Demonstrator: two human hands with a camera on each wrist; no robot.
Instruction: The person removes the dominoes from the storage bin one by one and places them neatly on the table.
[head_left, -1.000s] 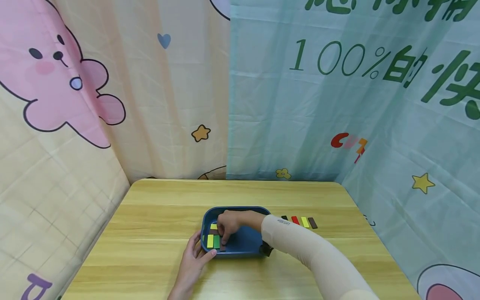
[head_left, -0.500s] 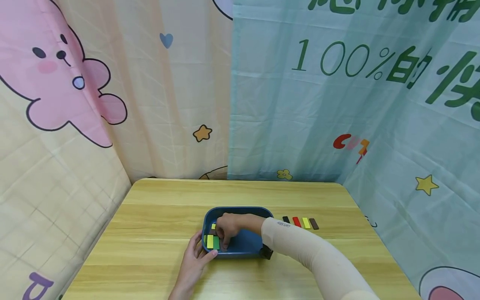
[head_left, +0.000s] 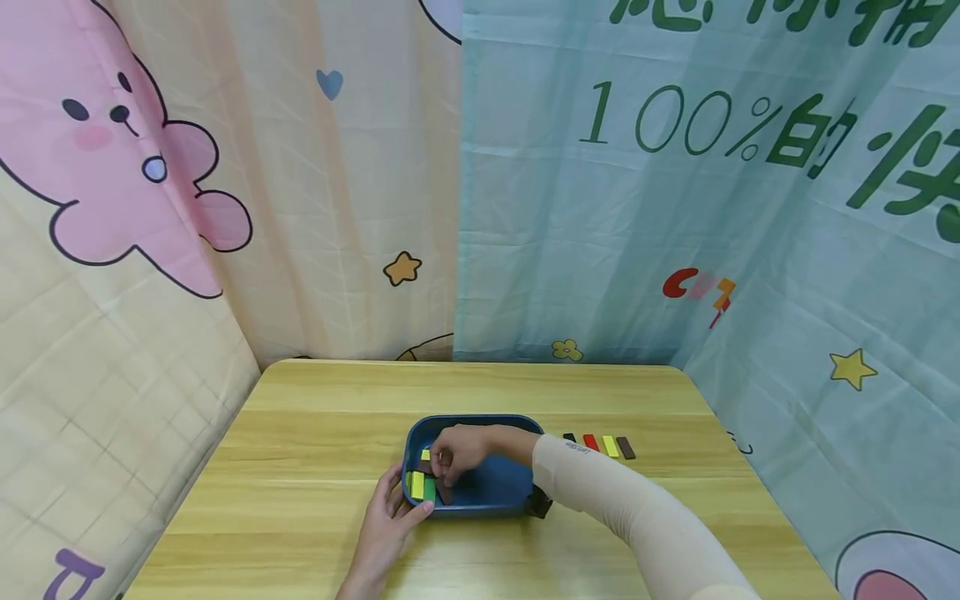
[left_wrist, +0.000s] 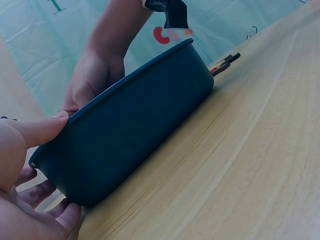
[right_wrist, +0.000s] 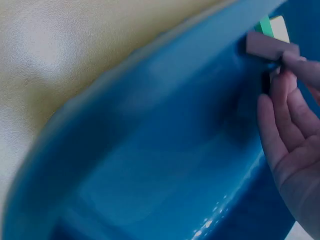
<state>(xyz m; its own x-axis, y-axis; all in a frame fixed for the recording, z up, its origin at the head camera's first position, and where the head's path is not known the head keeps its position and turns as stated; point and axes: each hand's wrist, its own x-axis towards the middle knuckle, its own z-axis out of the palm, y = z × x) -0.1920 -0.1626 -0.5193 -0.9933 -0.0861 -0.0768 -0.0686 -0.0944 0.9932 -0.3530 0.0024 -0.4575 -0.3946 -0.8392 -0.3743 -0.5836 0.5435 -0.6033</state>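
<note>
A dark blue plastic tub [head_left: 495,487] stands on the table. My left hand [head_left: 384,521] grips its left front corner; in the left wrist view the thumb [left_wrist: 47,129] lies over the rim and fingers touch the outer wall. My right hand [head_left: 463,447] reaches inside and pinches one end of a brown block [right_wrist: 270,46] between thumb and fingertips. That block is tilted beside a green block [head_left: 430,490] and a yellow block [head_left: 417,485]. Another brown block [head_left: 423,467] lies behind them, with a bit of yellow beyond it. My right hand hides part of this group.
To the right of the tub, a black block [head_left: 570,437], a red block [head_left: 591,442], a yellow block [head_left: 611,447] and a brown block [head_left: 626,447] lie in a row on the wooden table [head_left: 300,467]. Printed curtains [head_left: 360,192] hang behind the table.
My right hand has risen slightly from the tub floor, and the brown block at its fingertips now sits at a slant. My left hand keeps its hold on the corner.
</note>
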